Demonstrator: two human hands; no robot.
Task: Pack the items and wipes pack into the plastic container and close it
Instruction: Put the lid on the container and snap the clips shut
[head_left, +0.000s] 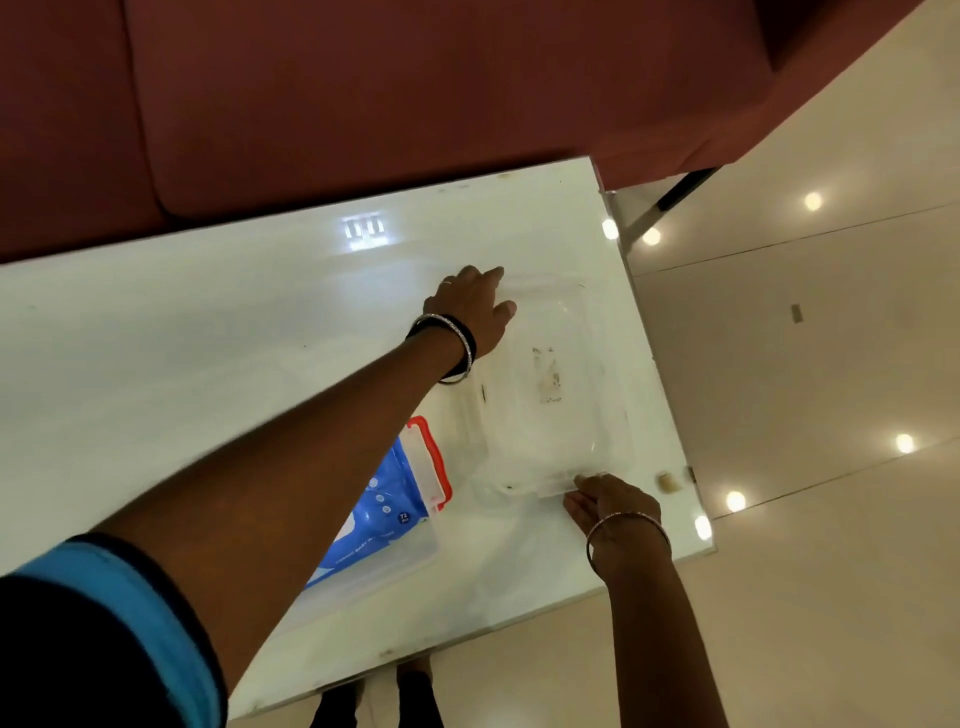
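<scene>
Fingers L: your left hand (475, 306) reaches across the desk to the far-left corner of the clear lid; fingers (501, 306) curl over that edge and seem to grip it, though motion blur hides how firmly.
Fingers R: your right hand (605, 501) is at the lid's near edge, fingers (574, 506) extended and lying flat, tips touching the rim; can't tell if they actually pinch it.
Lid: clear plastic lid (550, 389), rectangular, on the right part of the desk betw. your two hands; blurred, w/ a faint mark near its middle.
Container: clear plastic container (415, 551) sits left of the lid, nearer you, partly hidden under your left forearm; top is open, red-orange clip (434, 457) at its far end.
Wipes pack: blue wipes pack (379, 514) lies inside the container, white print on it, too small to read.
Other items: can't make out anything else in the container.
Desk: glossy white desk (182, 364), reflecting ceiling lights.
Wrists: dark and silver bangles (457, 343) on your left wrist, thin bangle (623, 525) on your right.
Sleeve: blue and dark sleeve (119, 623) at lower left.
Around: dark red sofa (363, 93) beyond the desk's far edge; pale tiled floor (805, 364) to the right, w/ light spots.
</scene>
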